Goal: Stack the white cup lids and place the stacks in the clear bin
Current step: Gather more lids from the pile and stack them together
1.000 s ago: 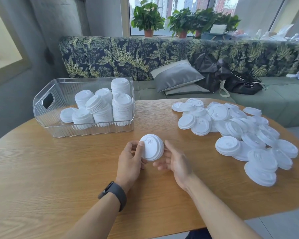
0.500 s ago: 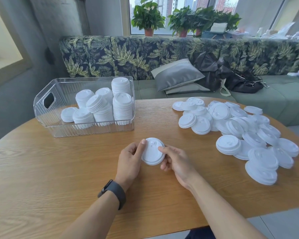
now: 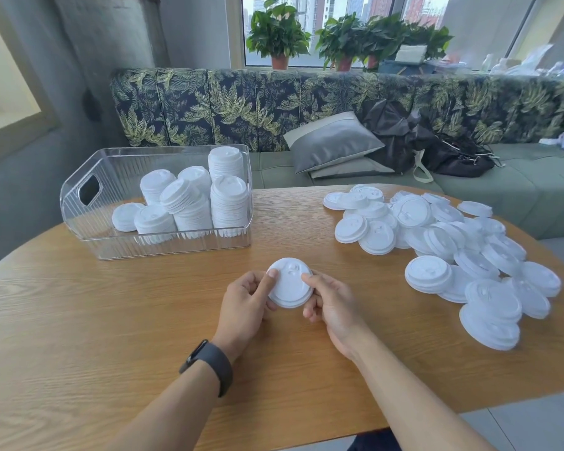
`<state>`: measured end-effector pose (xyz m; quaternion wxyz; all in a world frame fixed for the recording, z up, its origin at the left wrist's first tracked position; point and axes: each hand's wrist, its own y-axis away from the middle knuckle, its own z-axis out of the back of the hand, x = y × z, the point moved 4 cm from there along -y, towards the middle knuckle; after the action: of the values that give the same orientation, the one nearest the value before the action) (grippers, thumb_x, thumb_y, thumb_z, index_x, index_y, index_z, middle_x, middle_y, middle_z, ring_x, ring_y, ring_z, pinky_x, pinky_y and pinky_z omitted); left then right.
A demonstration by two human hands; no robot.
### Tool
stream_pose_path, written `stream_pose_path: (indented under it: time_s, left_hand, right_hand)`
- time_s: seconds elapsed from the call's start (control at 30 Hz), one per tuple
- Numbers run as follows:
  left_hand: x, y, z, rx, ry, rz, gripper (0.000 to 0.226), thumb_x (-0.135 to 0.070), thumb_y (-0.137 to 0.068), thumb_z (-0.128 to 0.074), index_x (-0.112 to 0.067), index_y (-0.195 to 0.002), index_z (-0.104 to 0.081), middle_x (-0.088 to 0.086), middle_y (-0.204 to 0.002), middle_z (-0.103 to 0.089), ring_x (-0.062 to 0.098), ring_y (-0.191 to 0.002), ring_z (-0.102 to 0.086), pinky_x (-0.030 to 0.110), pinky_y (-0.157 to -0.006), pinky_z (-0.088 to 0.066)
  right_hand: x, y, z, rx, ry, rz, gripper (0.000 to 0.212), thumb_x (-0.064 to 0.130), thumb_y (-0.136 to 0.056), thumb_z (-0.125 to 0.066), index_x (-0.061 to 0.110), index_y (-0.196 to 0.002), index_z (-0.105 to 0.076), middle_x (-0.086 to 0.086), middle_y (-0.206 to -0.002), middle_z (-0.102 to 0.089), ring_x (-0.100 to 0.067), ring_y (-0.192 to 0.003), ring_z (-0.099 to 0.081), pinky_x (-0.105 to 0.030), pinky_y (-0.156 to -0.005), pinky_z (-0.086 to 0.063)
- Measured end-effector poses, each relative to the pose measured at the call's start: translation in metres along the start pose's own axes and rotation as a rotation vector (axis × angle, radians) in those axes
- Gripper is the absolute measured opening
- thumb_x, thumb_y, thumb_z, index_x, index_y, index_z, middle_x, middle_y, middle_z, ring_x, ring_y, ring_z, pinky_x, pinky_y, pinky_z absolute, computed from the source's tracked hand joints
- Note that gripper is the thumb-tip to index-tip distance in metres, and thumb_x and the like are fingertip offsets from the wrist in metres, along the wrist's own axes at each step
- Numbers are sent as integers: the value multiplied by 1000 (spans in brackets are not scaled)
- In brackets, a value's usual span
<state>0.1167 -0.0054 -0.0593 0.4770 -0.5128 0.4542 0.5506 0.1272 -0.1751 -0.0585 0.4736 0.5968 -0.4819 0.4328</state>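
Both hands meet at mid-table, near edge, holding a short stack of lids (image 3: 289, 283) between them; left hand (image 3: 245, 299) grips the stack's left rim, thumb lying on the top face, fingers curled underneath; right hand (image 3: 331, 302) pinches the right rim the same way, thumb tip on top, other fingers tucked below and mostly hidden; top lid faces up w/ its sip-hole moulding showing; can't tell exactly how many lids are in the stack, looks like only a few. Clear bin (image 3: 88, 229) sits to the left & further back on the wooden table (image 3: 79, 320), already holding several upright lid columns (image 3: 228, 203), one leaning; a loose pile of lids (image 3: 437, 242) sprawls across the right side, well apart from the hands, some already nested in twos or threes. Judgement: thin moulded plastic, v. light, slightly springy, smooth so prob. slippery; rims flex if squeezed hard, so a firm side pinch could pop lids apart or crack a brim; best hold is opposite edges of the rim w/ a thumb capping the top, as now; for a taller stack, one hand under the base & one on top so the column doesn't fan out or topple; nesting needs lids square to each other, else they jam skewed.
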Motion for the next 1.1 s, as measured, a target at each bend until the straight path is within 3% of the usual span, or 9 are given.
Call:
stream_pose_path:
  time_s: [0.13, 0.23, 0.4, 0.53, 0.63, 0.77, 0.87, 1.0, 1.1]
  left_hand:
    - [1, -3, -6, 15, -14, 6, 33, -45, -101, -61, -15, -101, -74, 4, -67, -69, 15, -64, -63, 36, -65, -52]
    - [0, -8, -11, 17, -25, 18, 34, -46, -102, -60, -14, -102, -74, 6, -69, -70, 16, -65, -63, 32, -62, -52]
    - [-2, -20, -24, 16, -47, 32, 37, -49, -102, -58, -15, -101, -73, 5, -67, -69, 18, -63, -60, 31, -58, -50]
    - [-1, -33, -36, 24, -80, 30, 36, -52, -102, -56, -19, -101, -72, 10, -72, -73, 19, -65, -63, 29, -54, -49]
    - [-1, -44, -46, 37, -113, 26, 38, -55, -102, -54, -20, -103, -71, 9, -69, -73, 18, -65, -64, 28, -52, -48]
    - [-2, -56, -58, 52, -153, -1, 38, -54, -103, -52, -21, -102, -69, 9, -64, -72, 16, -61, -62, 27, -49, -46]
    - [-3, -64, -65, 63, -173, -16, 39, -53, -103, -51, -18, -100, -68, 10, -62, -71, 17, -59, -59, 28, -48, -47]
    - [-5, -75, -74, 67, -182, -31, 40, -53, -103, -51, -17, -101, -68, 10, -62, -71, 16, -57, -58, 30, -48, -46]
    - [-4, -76, -75, 73, -199, -42, 41, -57, -102, -51, -20, -100, -69, 9, -62, -72, 21, -59, -59, 33, -52, -46]
  right_hand:
    - [1, 0, 4, -125, -16, 27, 19, 29, -96, -68, 16, -105, -78, -9, -61, -60, -16, -48, -51, -25, -49, -39]
    - [6, -2, 15, -262, -17, 78, 16, 31, -97, -68, 19, -105, -75, 1, -83, -76, -15, -48, -57, -27, -48, -44]
    - [10, -15, 52, -501, 91, 205, 28, 22, -98, -67, 26, -124, -58, 10, -113, -64, -7, -54, -61, -25, -50, -52]
    - [14, -33, 84, -649, 333, 245, 47, 17, -94, -64, 28, -137, -49, 4, -132, -55, -17, -72, -68, -44, -75, -61]
    - [23, -47, 100, -710, 473, 243, 56, 12, -92, -63, 18, -145, -45, 1, -144, -41, -26, -97, -67, -39, -91, -54]
    - [27, -66, 115, -789, 571, 253, 58, 15, -89, -72, 12, -143, -48, -8, -147, -44, -24, -134, -46, -33, -105, -41]
    - [28, -79, 123, -806, 605, 223, 69, 27, -81, -82, 14, -140, -49, -9, -143, -45, -28, -137, -43, -39, -106, -43]
    - [30, -91, 128, -794, 679, 180, 82, 28, -77, -87, 11, -145, -44, -11, -148, -42, -24, -137, -35, -31, -103, -35]
    - [25, -103, 132, -769, 696, 147, 83, 31, -75, -88, 12, -144, -45, -13, -145, -41, -31, -136, -40, -47, -105, -48]
